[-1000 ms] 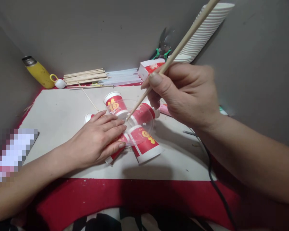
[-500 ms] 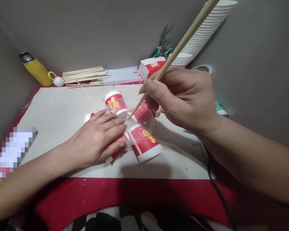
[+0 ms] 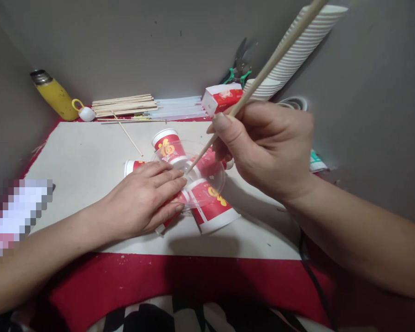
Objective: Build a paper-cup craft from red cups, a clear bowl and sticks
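Observation:
Several red-and-white paper cups (image 3: 212,210) lie on their sides in a star, bases together, on a white board (image 3: 90,157). A clear plastic disc (image 3: 209,182) rests on top of them. My left hand (image 3: 143,198) lies flat with fingers stretched, pressing on the left cups and the disc's edge. My right hand (image 3: 266,143) is closed on a long wooden stick (image 3: 263,76), held slanted, its lower tip touching the middle of the disc where the cup bases meet.
At the back lie a yellow bottle (image 3: 55,97), a bundle of wooden sticks (image 3: 122,106), clear rods (image 3: 180,108), a red-and-white box (image 3: 223,97), green-handled pliers (image 3: 240,69) and a leaning stack of white cups (image 3: 297,46). A loose stick (image 3: 127,133) lies on the board. A black cable (image 3: 313,281) runs at right.
The view shifted slightly. My right hand and the stick moved a little to the right; the stick tip stays at the disc's centre. My left hand has not moved.

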### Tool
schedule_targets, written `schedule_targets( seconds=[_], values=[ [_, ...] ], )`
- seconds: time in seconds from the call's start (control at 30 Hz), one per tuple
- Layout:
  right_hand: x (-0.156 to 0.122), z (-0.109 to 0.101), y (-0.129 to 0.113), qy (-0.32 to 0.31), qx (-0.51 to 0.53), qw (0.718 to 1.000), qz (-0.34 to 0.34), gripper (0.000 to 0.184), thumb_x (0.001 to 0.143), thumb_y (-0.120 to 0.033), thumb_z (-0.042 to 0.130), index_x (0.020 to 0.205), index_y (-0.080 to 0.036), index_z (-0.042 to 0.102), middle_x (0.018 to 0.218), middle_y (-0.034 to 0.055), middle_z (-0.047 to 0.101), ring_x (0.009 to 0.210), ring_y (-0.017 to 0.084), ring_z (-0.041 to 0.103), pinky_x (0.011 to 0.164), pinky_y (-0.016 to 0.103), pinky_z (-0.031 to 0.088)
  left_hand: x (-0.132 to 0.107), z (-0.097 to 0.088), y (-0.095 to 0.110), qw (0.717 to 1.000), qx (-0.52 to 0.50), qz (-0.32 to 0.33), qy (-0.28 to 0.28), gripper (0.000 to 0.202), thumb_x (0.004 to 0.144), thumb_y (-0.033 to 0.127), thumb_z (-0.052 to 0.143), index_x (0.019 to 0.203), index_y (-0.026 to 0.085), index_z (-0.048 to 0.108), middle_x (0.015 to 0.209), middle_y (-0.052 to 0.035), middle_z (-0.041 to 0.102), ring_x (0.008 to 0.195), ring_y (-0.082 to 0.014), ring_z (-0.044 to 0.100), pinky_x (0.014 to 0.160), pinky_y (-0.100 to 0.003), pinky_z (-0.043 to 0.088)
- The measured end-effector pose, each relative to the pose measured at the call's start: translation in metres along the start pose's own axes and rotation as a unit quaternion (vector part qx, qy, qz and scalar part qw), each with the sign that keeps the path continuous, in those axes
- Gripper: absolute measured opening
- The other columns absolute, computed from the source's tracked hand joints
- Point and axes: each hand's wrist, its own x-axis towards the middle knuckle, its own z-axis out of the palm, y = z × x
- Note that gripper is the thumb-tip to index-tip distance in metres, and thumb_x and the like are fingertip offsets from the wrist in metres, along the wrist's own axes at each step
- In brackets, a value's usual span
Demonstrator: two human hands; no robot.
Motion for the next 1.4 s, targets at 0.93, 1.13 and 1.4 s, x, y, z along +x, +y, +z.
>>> schedule_targets(
  seconds=[0.93, 1.13, 1.4],
  values=[
    [0.003, -0.005, 0.001, -0.079, -0.033, 0.976, -0.199, 0.015, 0.096, -0.03, 0.058, 0.084, -0.026, 0.067, 0.068, -0.0022, 0.066, 0.055, 0.012, 0.06, 0.054, 0.027, 0.051, 0.002, -0.002, 0.0, 1.0, 0.001, 0.018, -0.004, 0.039, 0.101, 0.032, 0.047, 0.125, 0.007, 0.064, 0.131, -0.0164, 0.066, 0.121, -0.0303, 0.06, 0.105, -0.047, 0.049],
    [0.006, -0.011, 0.0, 0.026, -0.043, 0.986, -0.159, 0.024, 0.098, -0.03, 0.054, 0.078, -0.023, 0.064, 0.064, 0.0006, 0.06, 0.055, 0.012, 0.057, 0.055, 0.029, 0.048, 0.002, -0.002, 0.001, 1.0, 0.0, 0.011, -0.007, 0.04, 0.102, 0.033, 0.045, 0.127, 0.008, 0.063, 0.131, -0.0156, 0.067, 0.121, -0.03, 0.06, 0.103, -0.047, 0.05],
    [0.005, -0.004, 0.006, -0.001, -0.052, 0.982, -0.184, 0.022, 0.097, -0.025, 0.055, 0.075, -0.023, 0.059, 0.063, -0.0033, 0.057, 0.049, 0.009, 0.053, 0.049, 0.026, 0.041, 0.001, -0.003, 0.001, 1.0, -0.013, 0.001, -0.025, 0.045, 0.1, 0.036, 0.047, 0.135, 0.01, 0.057, 0.135, -0.0138, 0.065, 0.122, -0.0324, 0.056, 0.102, -0.047, 0.048]
  ],
)
